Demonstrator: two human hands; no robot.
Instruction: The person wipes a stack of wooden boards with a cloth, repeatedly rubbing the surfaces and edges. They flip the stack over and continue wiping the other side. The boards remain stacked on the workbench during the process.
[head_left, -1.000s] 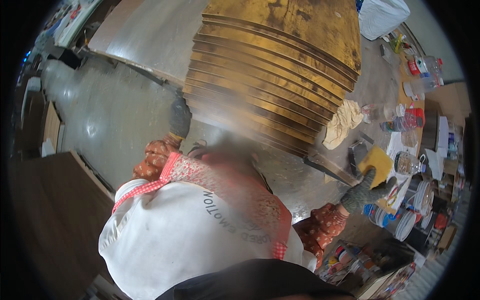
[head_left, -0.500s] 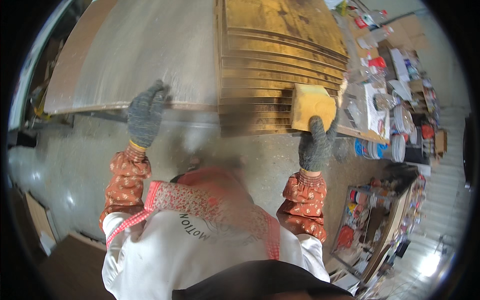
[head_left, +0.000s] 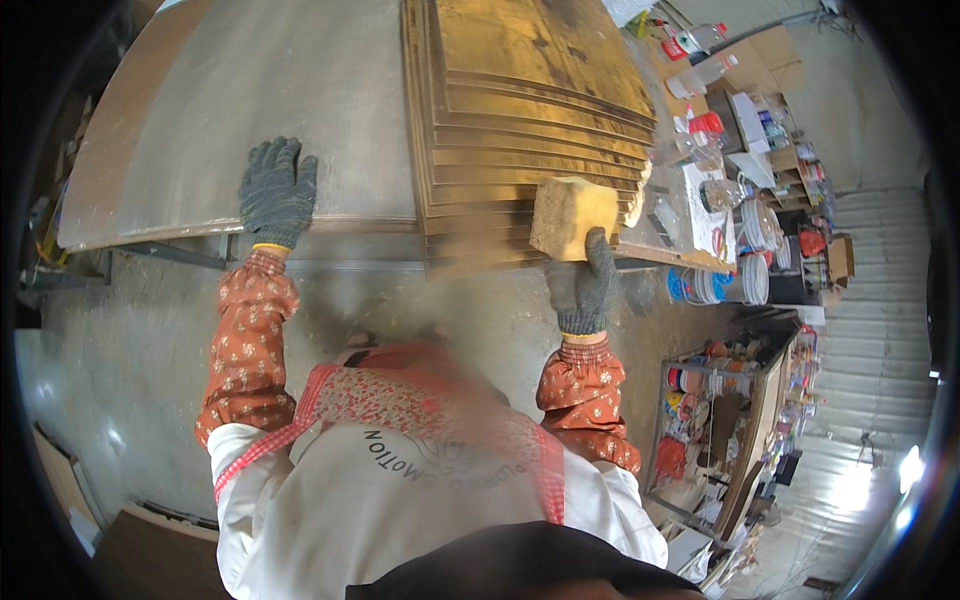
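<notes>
My left hand point(head_left: 279, 192), in a grey knitted glove, lies flat with fingers stretched out on a large grey-topped board point(head_left: 330, 110), close to its near edge. In my right hand point(head_left: 582, 288), gloved alike, a thick yellow sponge block point(head_left: 578, 218) is gripped from below. One side of the sponge faces left and looks brownish and worn. The block is held at the near right corner of a stack of thin boards point(head_left: 530, 125) with golden-brown, dark-stained faces and stepped edges. I cannot tell whether sponge and stack touch.
Right of the stack, a side table point(head_left: 690, 225) bears papers and several clear plastic bottles point(head_left: 700, 75). White buckets point(head_left: 752, 280) stand by its near end. Farther right is a metal-framed shelf point(head_left: 700, 420) crowded with cans and rags. Grey concrete floor point(head_left: 150, 330) lies below the boards.
My left hand has turned from a raised, edge-on pose to palm down on the grey board. The sponge in my right hand has tilted, bringing its worn side into sight. The whole view has shifted slightly.
</notes>
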